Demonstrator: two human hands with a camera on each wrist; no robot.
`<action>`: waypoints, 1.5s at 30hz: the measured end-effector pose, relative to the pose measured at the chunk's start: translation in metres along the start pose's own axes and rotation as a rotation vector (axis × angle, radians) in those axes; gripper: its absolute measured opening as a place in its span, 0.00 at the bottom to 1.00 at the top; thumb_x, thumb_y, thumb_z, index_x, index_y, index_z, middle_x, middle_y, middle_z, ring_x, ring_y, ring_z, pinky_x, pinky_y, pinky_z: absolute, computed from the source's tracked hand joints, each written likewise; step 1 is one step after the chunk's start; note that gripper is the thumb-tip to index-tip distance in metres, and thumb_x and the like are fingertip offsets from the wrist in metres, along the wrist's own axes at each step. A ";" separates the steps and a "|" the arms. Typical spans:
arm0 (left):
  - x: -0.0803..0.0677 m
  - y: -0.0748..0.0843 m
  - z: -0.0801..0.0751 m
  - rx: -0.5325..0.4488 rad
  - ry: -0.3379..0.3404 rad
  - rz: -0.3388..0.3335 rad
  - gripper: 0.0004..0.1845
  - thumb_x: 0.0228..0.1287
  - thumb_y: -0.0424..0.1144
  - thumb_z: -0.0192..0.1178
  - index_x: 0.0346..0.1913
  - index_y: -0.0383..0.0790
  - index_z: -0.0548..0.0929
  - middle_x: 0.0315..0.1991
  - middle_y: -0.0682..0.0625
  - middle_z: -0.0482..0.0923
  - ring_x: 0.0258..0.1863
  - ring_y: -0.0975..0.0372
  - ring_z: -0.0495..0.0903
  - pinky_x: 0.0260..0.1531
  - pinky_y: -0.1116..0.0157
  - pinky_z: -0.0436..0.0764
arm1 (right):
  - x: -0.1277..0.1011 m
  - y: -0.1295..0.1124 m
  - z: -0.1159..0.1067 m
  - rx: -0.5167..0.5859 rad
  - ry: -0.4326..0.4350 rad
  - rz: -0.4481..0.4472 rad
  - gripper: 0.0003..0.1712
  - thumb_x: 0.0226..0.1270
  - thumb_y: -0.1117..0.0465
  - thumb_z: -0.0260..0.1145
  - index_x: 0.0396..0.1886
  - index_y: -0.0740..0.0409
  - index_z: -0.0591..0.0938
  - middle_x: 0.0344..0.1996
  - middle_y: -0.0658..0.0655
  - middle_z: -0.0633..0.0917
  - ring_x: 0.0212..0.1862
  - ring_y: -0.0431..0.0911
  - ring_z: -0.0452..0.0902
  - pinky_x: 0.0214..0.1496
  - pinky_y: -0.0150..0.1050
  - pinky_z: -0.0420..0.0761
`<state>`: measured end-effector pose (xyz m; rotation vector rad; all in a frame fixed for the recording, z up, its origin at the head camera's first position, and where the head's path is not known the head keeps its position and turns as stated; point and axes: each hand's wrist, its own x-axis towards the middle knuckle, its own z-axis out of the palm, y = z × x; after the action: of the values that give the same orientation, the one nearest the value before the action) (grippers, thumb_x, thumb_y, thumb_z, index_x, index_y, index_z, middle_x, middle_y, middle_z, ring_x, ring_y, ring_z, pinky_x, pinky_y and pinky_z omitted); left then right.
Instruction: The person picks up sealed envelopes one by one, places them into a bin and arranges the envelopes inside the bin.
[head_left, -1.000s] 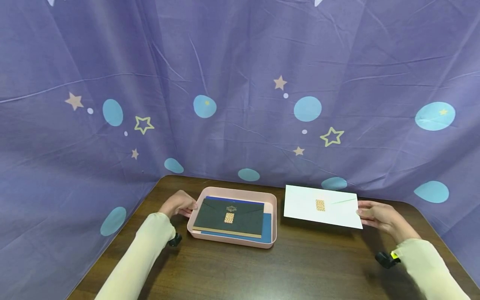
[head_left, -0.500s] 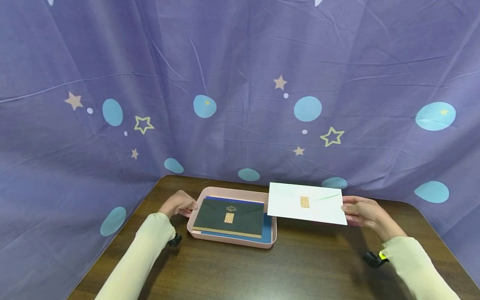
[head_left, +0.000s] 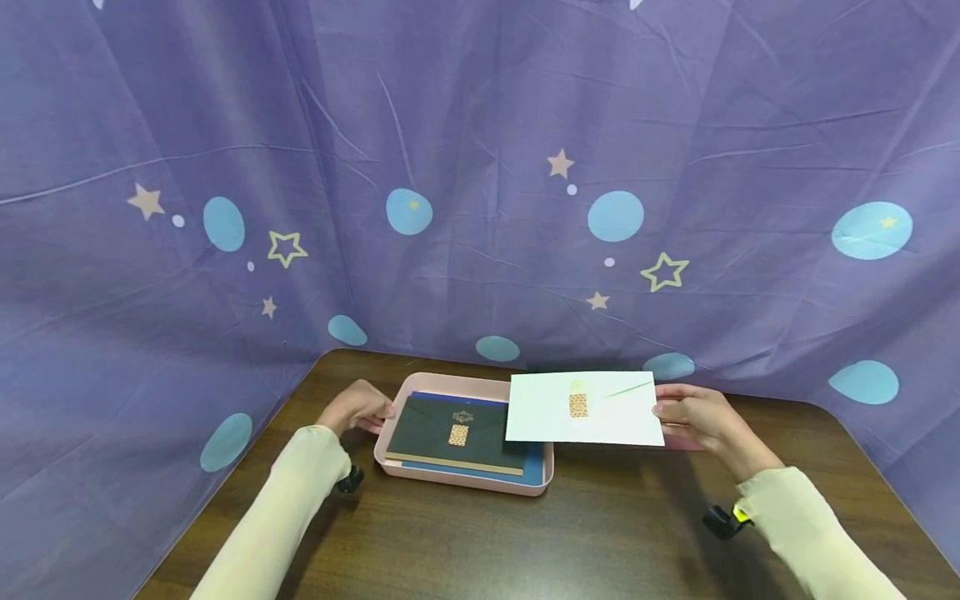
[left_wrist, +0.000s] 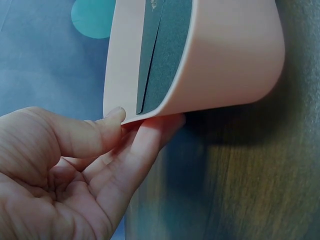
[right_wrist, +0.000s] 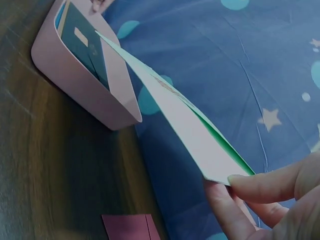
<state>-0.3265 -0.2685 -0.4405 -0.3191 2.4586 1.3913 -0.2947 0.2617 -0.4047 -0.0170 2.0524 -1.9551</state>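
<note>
Left hand (head_left: pixel 358 408) pinches the left rim of the pink tray (head_left: pixel 538 482), thumb on top and fingers beneath the lip as the left wrist view shows; in my judgement this steadies the tray so it does not slide on the desk (head_left: pixel 600 533). The tray holds a dark envelope (head_left: pixel 457 433) lying flat on a blue sheet (head_left: pixel 536 458). Right hand (head_left: pixel 693 417) is clamped on the right end of a white envelope (head_left: pixel 585 408), thumb above and fingers below, holding it clear of the desk with its left end over the tray's right edge. The end grip keeps the envelope level and leaves its leading edge free above the tray. A dark red card (right_wrist: pixel 127 227) lies on the desk below the right hand, partly hidden in the head view.
</note>
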 end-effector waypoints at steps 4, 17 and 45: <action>-0.001 0.000 0.000 0.002 0.005 0.009 0.14 0.59 0.23 0.58 0.47 0.18 0.82 0.27 0.47 0.80 0.23 0.63 0.80 0.29 0.66 0.91 | -0.001 -0.002 0.011 -0.034 0.035 -0.002 0.19 0.69 0.73 0.63 0.58 0.72 0.76 0.31 0.47 0.86 0.35 0.39 0.84 0.37 0.33 0.89; -0.005 0.002 0.002 0.006 0.015 0.013 0.15 0.58 0.23 0.58 0.47 0.18 0.82 0.27 0.47 0.80 0.23 0.63 0.80 0.28 0.66 0.91 | 0.001 -0.006 0.043 -0.016 0.064 -0.020 0.23 0.66 0.75 0.63 0.60 0.77 0.73 0.28 0.48 0.85 0.33 0.38 0.84 0.35 0.33 0.89; -0.004 0.002 0.002 0.003 0.008 0.003 0.12 0.59 0.22 0.58 0.45 0.18 0.82 0.26 0.48 0.78 0.21 0.63 0.79 0.26 0.68 0.90 | 0.018 -0.009 0.095 -0.039 0.110 0.001 0.24 0.65 0.75 0.62 0.61 0.80 0.72 0.28 0.53 0.84 0.30 0.40 0.83 0.33 0.33 0.89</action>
<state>-0.3231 -0.2653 -0.4380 -0.3212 2.4679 1.3897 -0.2926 0.1645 -0.4019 0.0840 2.1587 -1.9558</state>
